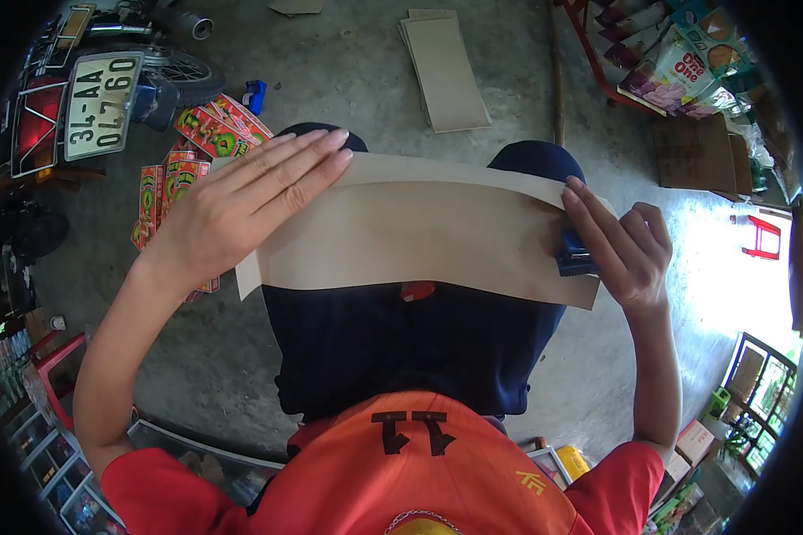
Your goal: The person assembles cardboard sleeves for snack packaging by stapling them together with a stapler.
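The card (419,232) lies across the person's lap. The left hand (241,201) presses flat and open on its left end. The right hand (625,250) squeezes a blue stapler (575,259) on its right end. A stack of cards (446,67) waits on the far floor, so more work looks left.

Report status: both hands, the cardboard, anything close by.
Left hand flat on cardboard strip across lap. Right hand pinches far end with blue stapler. Red packets on floor at left, clear of the strip.
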Action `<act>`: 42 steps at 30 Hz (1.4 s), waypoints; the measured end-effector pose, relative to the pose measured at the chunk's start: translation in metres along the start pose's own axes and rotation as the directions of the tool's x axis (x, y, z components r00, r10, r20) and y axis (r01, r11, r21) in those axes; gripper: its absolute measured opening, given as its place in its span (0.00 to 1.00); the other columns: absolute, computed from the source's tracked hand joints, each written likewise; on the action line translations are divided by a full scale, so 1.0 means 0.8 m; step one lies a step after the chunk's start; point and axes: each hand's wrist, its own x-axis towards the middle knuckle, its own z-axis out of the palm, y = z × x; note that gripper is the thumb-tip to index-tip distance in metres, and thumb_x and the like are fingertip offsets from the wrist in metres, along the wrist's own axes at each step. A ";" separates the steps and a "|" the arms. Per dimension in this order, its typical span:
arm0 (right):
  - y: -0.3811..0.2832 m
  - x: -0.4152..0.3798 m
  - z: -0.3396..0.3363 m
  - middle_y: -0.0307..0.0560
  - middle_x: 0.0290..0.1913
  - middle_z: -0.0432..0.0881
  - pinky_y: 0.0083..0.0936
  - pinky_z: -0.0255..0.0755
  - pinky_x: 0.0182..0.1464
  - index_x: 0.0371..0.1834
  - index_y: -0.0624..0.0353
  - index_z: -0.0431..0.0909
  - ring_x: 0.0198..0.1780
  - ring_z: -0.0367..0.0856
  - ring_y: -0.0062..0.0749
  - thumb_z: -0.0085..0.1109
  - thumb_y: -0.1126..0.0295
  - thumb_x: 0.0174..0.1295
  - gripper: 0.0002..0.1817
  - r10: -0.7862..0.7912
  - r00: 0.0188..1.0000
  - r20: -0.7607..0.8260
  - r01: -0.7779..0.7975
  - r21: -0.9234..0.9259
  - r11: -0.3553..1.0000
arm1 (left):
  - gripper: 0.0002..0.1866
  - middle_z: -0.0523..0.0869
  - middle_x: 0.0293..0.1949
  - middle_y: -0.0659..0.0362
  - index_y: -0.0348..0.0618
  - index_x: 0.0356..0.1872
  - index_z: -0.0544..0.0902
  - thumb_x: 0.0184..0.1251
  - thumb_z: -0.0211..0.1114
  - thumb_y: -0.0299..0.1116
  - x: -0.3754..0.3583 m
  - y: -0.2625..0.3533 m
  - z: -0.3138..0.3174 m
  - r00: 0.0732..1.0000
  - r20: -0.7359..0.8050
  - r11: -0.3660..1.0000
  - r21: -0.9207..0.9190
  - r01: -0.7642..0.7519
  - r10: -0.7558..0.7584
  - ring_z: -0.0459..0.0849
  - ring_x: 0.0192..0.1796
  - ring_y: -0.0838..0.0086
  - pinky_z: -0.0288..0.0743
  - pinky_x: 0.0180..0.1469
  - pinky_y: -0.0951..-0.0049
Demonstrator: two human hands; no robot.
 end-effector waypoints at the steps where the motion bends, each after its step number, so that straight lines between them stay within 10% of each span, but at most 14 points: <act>1: 0.000 -0.001 -0.003 0.34 0.59 0.92 0.19 0.73 0.40 0.63 0.53 0.88 0.26 0.71 0.17 0.70 0.64 0.63 0.24 -0.005 1.000 0.031 0.005 0.001 1.000 | 0.30 0.79 0.73 0.52 0.37 0.72 0.78 0.65 0.62 0.23 -0.004 0.002 0.000 1.000 0.024 1.000 -0.012 0.001 -0.001 0.81 0.72 0.60 0.78 0.74 0.60; 12: 0.029 -0.007 -0.017 0.37 0.71 0.83 0.21 0.76 0.43 0.75 0.52 0.78 0.28 0.76 0.20 0.69 0.71 0.56 0.37 -0.141 0.961 0.238 0.099 0.181 0.978 | 0.38 0.68 0.82 0.55 0.42 0.81 0.67 0.70 0.65 0.35 -0.017 -0.002 -0.012 0.953 0.289 0.996 -0.042 -0.082 0.090 0.66 0.83 0.63 0.59 0.85 0.56; 24: 0.029 -0.002 -0.015 0.48 0.64 0.87 0.27 0.76 0.37 0.69 0.53 0.83 0.27 0.81 0.27 0.75 0.72 0.47 0.38 -0.077 0.988 0.135 0.037 0.276 0.961 | 0.19 0.89 0.54 0.50 0.34 0.56 0.86 0.75 0.67 0.39 0.067 -0.004 -0.034 0.908 0.356 0.724 -0.565 0.397 -0.220 0.82 0.63 0.58 0.75 0.65 0.59; 29: 0.043 -0.015 -0.032 0.50 0.46 0.91 0.29 0.71 0.33 0.55 0.62 0.88 0.26 0.79 0.30 0.71 0.66 0.53 0.25 -0.096 0.993 0.067 0.069 0.325 0.943 | 0.23 0.87 0.54 0.53 0.40 0.63 0.83 0.76 0.66 0.45 0.057 -0.001 0.034 0.990 0.142 0.928 -0.367 0.063 -0.010 0.80 0.62 0.60 0.69 0.69 0.59; 32: 0.051 -0.042 -0.036 0.48 0.36 0.90 0.28 0.71 0.34 0.44 0.65 0.86 0.29 0.80 0.33 0.62 0.70 0.68 0.10 0.249 0.969 0.012 -0.229 0.435 0.871 | 0.25 0.85 0.52 0.53 0.41 0.67 0.80 0.78 0.63 0.46 0.050 0.016 0.033 0.997 0.067 0.952 -0.305 -0.019 0.042 0.80 0.61 0.59 0.67 0.71 0.56; 36: 0.000 0.037 -0.047 0.46 0.37 0.89 0.24 0.74 0.39 0.51 0.63 0.86 0.34 0.84 0.29 0.63 0.66 0.74 0.12 0.705 0.564 0.431 -0.765 0.594 0.249 | 0.28 0.83 0.49 0.52 0.35 0.62 0.80 0.82 0.54 0.52 0.051 0.030 0.039 0.998 0.024 0.964 -0.264 -0.044 0.052 0.79 0.60 0.58 0.65 0.74 0.51; 39: -0.019 0.074 -0.023 0.50 0.38 0.90 0.29 0.76 0.42 0.51 0.62 0.86 0.36 0.86 0.30 0.68 0.59 0.72 0.17 0.439 0.704 0.558 -0.674 0.719 0.168 | 0.29 0.82 0.48 0.52 0.34 0.51 0.81 0.83 0.50 0.56 0.053 0.030 0.037 0.995 0.093 0.964 -0.266 -0.011 0.037 0.79 0.60 0.57 0.63 0.77 0.50; 42: -0.030 0.117 -0.030 0.56 0.32 0.86 0.38 0.75 0.40 0.49 0.61 0.87 0.32 0.85 0.42 0.69 0.50 0.70 0.23 0.211 0.687 0.696 -0.700 0.555 0.449 | 0.28 0.82 0.47 0.52 0.36 0.43 0.80 0.84 0.50 0.56 0.051 0.035 0.038 0.993 0.114 0.960 -0.277 0.031 0.001 0.79 0.60 0.58 0.61 0.79 0.50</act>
